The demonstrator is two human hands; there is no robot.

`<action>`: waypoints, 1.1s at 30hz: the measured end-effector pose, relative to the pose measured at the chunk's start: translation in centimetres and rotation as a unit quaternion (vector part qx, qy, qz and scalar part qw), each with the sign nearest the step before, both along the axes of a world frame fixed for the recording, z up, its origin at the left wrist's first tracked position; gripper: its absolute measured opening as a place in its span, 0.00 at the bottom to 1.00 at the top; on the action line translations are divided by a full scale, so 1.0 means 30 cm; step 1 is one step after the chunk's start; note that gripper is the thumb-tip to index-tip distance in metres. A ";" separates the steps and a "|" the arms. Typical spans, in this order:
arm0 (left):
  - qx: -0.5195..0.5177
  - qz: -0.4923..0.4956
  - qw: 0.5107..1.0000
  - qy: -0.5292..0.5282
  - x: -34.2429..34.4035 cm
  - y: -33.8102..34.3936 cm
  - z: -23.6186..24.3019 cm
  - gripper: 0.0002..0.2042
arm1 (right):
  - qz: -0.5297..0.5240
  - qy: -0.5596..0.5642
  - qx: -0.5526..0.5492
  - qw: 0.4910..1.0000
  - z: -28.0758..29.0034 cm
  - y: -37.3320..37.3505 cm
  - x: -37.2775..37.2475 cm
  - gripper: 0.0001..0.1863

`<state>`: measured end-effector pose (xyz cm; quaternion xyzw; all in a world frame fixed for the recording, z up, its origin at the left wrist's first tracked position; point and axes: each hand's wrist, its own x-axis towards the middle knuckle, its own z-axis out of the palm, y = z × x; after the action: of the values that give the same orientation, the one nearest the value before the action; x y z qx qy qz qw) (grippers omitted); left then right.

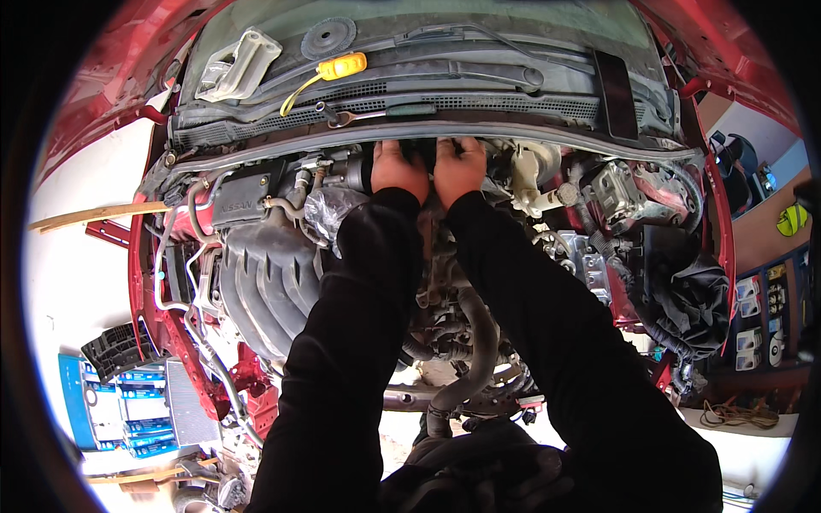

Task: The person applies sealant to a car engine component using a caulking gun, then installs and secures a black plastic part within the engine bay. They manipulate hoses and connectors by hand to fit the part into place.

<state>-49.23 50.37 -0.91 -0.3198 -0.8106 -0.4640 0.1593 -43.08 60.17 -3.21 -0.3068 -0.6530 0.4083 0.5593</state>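
Black-sleeved left hand [398,169] and right hand [458,168] are tucked side by side at the engine bay's [256,274] rear edge; fingers hidden, grip can't be told, work looks mid-way.

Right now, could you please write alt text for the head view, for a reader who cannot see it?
Two bare hands, left hand and right hand, in black sleeves reach side by side to the back of a red car's open engine bay, fingers hidden under the cowl. A yellow-capped dipstick and a wrench lie on the cowl panel above them.
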 end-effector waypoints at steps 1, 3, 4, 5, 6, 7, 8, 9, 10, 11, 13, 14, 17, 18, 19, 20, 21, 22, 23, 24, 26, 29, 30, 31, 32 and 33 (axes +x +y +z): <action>-0.009 0.005 1.000 0.001 0.003 0.001 0.003 0.26 | 0.000 0.011 -0.003 1.000 0.007 -0.002 0.007 0.12; -0.049 0.019 0.998 -0.041 0.004 -0.003 0.012 0.23 | -0.001 0.007 -0.065 0.998 0.021 -0.003 0.006 0.11; -0.078 0.026 0.994 -0.070 0.005 -0.002 0.020 0.22 | 0.029 0.059 -0.040 0.997 0.031 0.002 -0.005 0.11; -0.103 0.032 0.993 -0.057 0.006 -0.006 0.029 0.21 | 0.059 0.092 -0.055 0.992 0.039 0.005 -0.022 0.11; -0.131 0.038 0.990 -0.044 0.002 -0.011 0.042 0.21 | 0.080 0.123 -0.082 0.986 0.046 0.004 -0.039 0.11; -0.159 0.045 0.986 -0.030 0.001 -0.017 0.056 0.21 | 0.075 0.138 -0.053 0.986 0.048 -0.001 -0.053 0.11; -0.141 0.040 0.988 -0.046 0.008 -0.024 0.067 0.20 | 0.060 0.150 -0.037 0.986 0.048 -0.006 -0.065 0.11; -0.123 0.035 0.990 -0.064 0.017 -0.036 0.076 0.20 | 0.049 0.151 -0.033 0.987 0.047 -0.008 -0.070 0.11; -0.112 0.027 0.990 -0.085 0.029 -0.051 0.083 0.20 | 0.022 0.057 -0.061 0.996 0.037 -0.011 -0.057 0.09; -0.101 0.028 0.993 -0.060 0.037 -0.066 0.091 0.19 | 0.035 0.068 -0.004 0.997 0.028 -0.010 -0.040 0.09; -0.089 0.029 0.996 -0.011 0.044 -0.096 0.107 0.18 | 0.059 0.039 0.010 0.997 0.010 -0.012 0.007 0.08; -0.098 0.036 0.995 -0.001 0.048 -0.110 0.111 0.17 | 0.071 0.037 0.041 0.996 0.002 -0.014 0.039 0.11; -0.080 0.024 0.997 -0.006 0.046 -0.122 0.122 0.16 | -0.008 -0.013 0.003 1.000 0.005 -0.024 0.090 0.15; -0.083 0.029 0.996 -0.003 0.048 -0.119 0.124 0.15 | 0.020 -0.055 0.006 0.998 0.011 -0.023 0.113 0.19; -0.081 0.033 0.996 -0.002 0.052 -0.119 0.125 0.15 | 0.052 -0.067 0.026 0.996 0.017 -0.032 0.124 0.20; -0.085 0.037 0.996 -0.008 0.055 -0.118 0.129 0.15 | 0.081 -0.085 0.034 0.993 0.025 -0.041 0.132 0.21; -0.094 0.040 0.995 -0.023 0.059 -0.117 0.133 0.16 | 0.110 -0.096 0.041 0.988 0.034 -0.047 0.136 0.23; -0.094 0.043 0.995 -0.014 0.064 -0.121 0.139 0.15 | 0.103 -0.115 0.088 0.984 0.043 -0.054 0.136 0.24; -0.101 0.043 0.994 -0.013 0.069 -0.126 0.145 0.15 | 0.096 -0.126 0.132 0.978 0.051 -0.060 0.133 0.25; -0.106 0.047 0.993 -0.011 0.073 -0.128 0.154 0.14 | 0.097 -0.149 0.160 0.971 0.060 -0.061 0.128 0.26; -0.143 0.063 0.988 -0.015 0.079 -0.132 0.169 0.14 | 0.128 -0.147 0.213 0.957 0.078 -0.049 0.115 0.27; -0.142 0.077 0.987 0.018 0.078 -0.137 0.182 0.13 | 0.163 -0.231 0.221 0.934 0.106 -0.012 0.077 0.27; -0.141 0.075 0.987 0.026 0.076 -0.141 0.182 0.13 | 0.169 -0.274 0.213 0.923 0.113 0.004 0.066 0.27; -0.125 0.077 0.989 0.026 0.073 -0.148 0.182 0.14 | 0.187 -0.275 0.209 0.920 0.118 0.021 0.061 0.28; -0.118 0.074 0.990 0.018 0.069 -0.160 0.182 0.15 | 0.204 -0.279 0.202 0.916 0.122 0.038 0.059 0.28; -0.103 0.075 0.992 0.021 0.066 -0.176 0.184 0.16 | 0.218 -0.286 0.196 0.912 0.126 0.057 0.058 0.28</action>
<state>-47.23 45.10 4.60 -0.2822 -0.8724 -0.3578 0.1767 -41.34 61.87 0.56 -0.1447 -0.9025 0.2789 0.2946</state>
